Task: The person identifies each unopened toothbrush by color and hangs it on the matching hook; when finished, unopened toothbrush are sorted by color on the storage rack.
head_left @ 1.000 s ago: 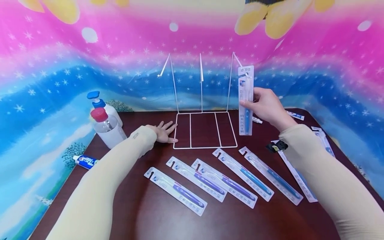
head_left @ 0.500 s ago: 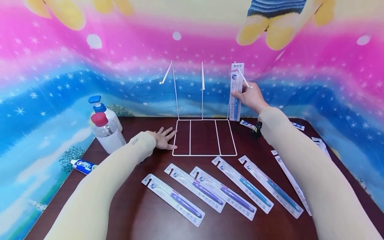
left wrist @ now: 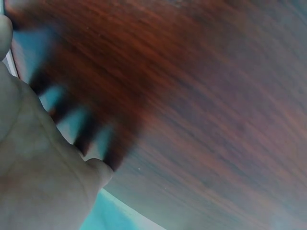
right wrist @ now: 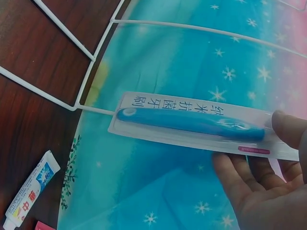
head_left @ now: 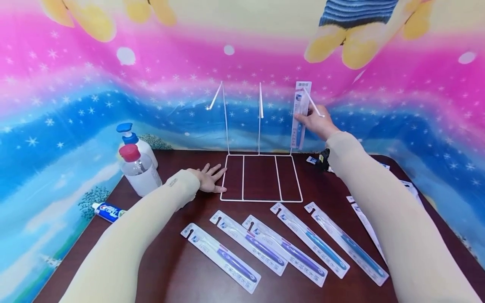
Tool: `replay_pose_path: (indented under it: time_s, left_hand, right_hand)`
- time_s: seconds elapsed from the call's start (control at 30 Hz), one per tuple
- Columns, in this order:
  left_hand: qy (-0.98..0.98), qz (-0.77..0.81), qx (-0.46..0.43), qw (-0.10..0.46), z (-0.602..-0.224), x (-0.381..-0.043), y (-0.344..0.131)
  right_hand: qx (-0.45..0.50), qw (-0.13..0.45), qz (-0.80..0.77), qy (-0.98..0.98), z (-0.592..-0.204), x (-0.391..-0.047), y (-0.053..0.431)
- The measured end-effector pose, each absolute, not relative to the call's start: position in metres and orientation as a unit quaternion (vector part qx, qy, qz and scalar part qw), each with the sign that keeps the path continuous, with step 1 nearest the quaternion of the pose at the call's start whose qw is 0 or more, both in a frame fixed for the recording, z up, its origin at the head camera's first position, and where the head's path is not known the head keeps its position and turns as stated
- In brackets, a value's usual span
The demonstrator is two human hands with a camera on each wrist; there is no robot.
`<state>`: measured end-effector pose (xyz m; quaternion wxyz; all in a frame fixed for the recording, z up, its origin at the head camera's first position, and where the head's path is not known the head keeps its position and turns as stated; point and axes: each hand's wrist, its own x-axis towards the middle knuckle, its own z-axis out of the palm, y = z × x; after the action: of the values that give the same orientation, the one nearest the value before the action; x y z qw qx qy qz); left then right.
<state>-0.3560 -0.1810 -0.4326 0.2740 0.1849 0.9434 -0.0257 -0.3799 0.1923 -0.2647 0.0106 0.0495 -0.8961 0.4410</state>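
Note:
In the head view my right hand (head_left: 321, 121) pinches a packaged toothbrush (head_left: 299, 101), upright against the right post of a white wire rack (head_left: 261, 200). The rack's right prong (head_left: 314, 103) slants forward from near the top of the pack. From the right wrist view, the blue handle (right wrist: 192, 125) lies under clear plastic, thumb on one side and fingers on the other. My left hand (head_left: 210, 179) lies with spread fingers on the table, fingertips and thumb at the rack base's left bar. The left wrist view shows its palm (left wrist: 43, 167).
Several packaged toothbrushes with purple or blue handles, one purple (head_left: 236, 263), lie in front of the rack. Two pump bottles, one red-topped (head_left: 140, 172), and a toothpaste tube (head_left: 107, 211) are at left. A small tube (right wrist: 31, 189) lies right of the rack. A printed cloth hangs behind.
My right hand has carried the toothbrush pack left and back from beside the rack onto its right prong. The left hand stays at the base. The head view has shifted slightly.

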Motion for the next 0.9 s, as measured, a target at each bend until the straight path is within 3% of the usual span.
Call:
replay_pose_path:
  time_s: [0.43,0.73,0.9]
  left_hand:
    - [0.944,-0.024,0.186,0.271,-0.433,-0.360,-0.181]
    - [0.944,-0.030,0.179,0.275,-0.427,-0.360,-0.179]
    - [0.939,-0.024,0.185,0.288,-0.421,-0.355,-0.177]
  right_hand:
    - [0.047,-0.006,0.434,-0.900,-0.258,-0.369,0.219]
    - [0.043,-0.055,0.296,-0.953,-0.251,-0.311,0.279]
    - [0.035,-0.062,0.234,-0.970,-0.274,-0.266,0.326]
